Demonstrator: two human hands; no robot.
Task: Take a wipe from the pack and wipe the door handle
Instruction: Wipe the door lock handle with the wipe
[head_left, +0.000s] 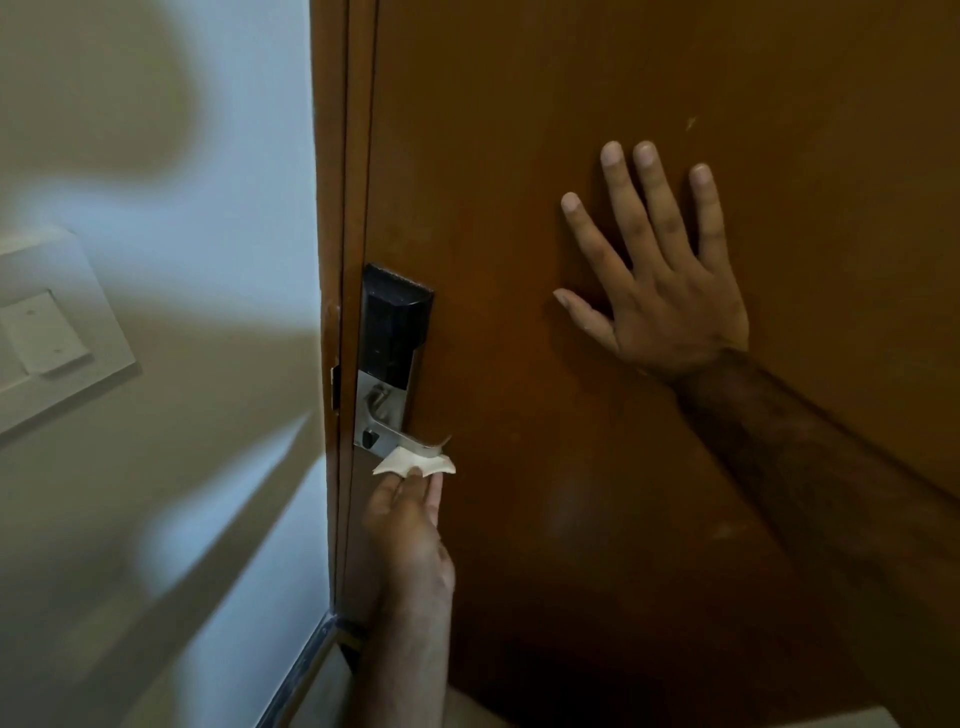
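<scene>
A brown wooden door (571, 156) fills the right of the view. On its left edge sits a black and silver lock unit (395, 332) with a silver lever handle (415, 440). My left hand (410, 525) reaches up from below and pinches a small white wipe (413, 462), pressed against the underside of the handle. My right hand (660, 280) lies flat on the door, fingers spread, holding nothing. The wipe pack is not in view.
A pale wall (156, 467) stands left of the door, with a white switch plate (47, 332) on it. A metal strip (301, 670) runs along the floor by the door's lower edge.
</scene>
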